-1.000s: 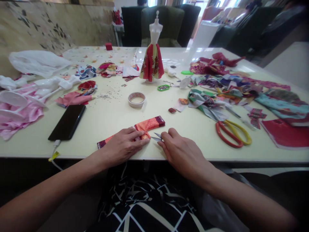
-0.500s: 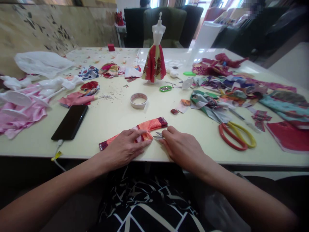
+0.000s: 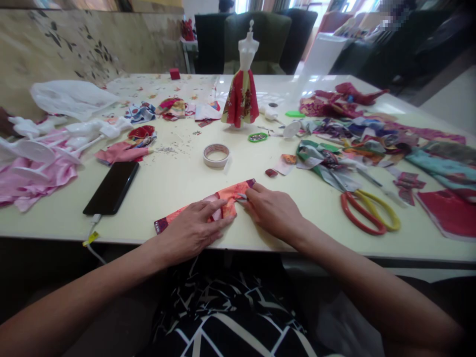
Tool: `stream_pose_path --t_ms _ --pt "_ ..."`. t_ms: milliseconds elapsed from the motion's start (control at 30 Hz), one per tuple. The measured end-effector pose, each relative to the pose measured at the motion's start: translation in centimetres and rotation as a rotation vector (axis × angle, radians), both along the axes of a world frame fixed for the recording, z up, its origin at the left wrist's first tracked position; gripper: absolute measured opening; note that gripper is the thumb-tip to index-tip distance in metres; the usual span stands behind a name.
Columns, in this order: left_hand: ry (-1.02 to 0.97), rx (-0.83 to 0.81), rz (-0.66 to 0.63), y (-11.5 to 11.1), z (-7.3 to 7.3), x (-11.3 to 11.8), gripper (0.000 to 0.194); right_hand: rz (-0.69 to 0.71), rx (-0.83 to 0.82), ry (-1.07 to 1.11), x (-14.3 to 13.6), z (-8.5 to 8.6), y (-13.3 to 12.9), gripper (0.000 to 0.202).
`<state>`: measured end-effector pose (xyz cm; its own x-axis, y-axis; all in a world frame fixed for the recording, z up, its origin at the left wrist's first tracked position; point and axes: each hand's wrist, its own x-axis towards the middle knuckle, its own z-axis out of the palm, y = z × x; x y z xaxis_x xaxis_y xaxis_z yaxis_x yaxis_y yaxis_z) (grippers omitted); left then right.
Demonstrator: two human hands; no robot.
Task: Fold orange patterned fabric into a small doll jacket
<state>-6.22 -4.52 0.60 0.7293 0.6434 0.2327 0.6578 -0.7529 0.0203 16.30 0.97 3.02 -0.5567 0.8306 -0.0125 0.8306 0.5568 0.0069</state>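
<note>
My left hand (image 3: 193,225) lies flat on an orange piece of fabric (image 3: 226,193), fingers spread, pressing it against the table (image 3: 174,178). Dark purple, studded ends show on both sides of the fabric, and part of it is covered by the hand. My right hand (image 3: 273,210) is closed around small thread snips (image 3: 241,197); only their pointed metal blades show, touching the fabric just right of my left fingertips. The handle is hidden inside the fist.
A tape roll (image 3: 216,155) lies ahead of the hands. Beyond it stands a mannequin (image 3: 247,52) in a red and green skirt. On the left are a phone (image 3: 112,188) and white mannequin parts (image 3: 33,148). Large scissors (image 3: 362,213) and fabric scraps (image 3: 330,153) lie right.
My right hand has moved slightly left and up, bringing the snips' blades onto the fabric, which is now bunched there. The blades look less spread. My left hand stays on the fabric.
</note>
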Motion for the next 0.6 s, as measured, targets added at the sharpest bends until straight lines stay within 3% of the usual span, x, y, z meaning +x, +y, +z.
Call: stream_pose_path --t_ms 200,367,600 --pt "0.008 -0.077 0.067 -0.5 -0.2 -0.4 0.043 -0.015 -0.040 0.036 0.9 -0.1 0.9 0.025" --pt "0.023 -0.086 0.077 -0.4 -0.3 -0.4 0.043 -0.081 0.065 0.124 1.5 0.8 1.6 0.022" --pt "0.030 -0.056 0.070 -0.5 0.1 -0.2 0.043 0.178 -0.013 0.051 -1.5 0.9 1.2 0.023"
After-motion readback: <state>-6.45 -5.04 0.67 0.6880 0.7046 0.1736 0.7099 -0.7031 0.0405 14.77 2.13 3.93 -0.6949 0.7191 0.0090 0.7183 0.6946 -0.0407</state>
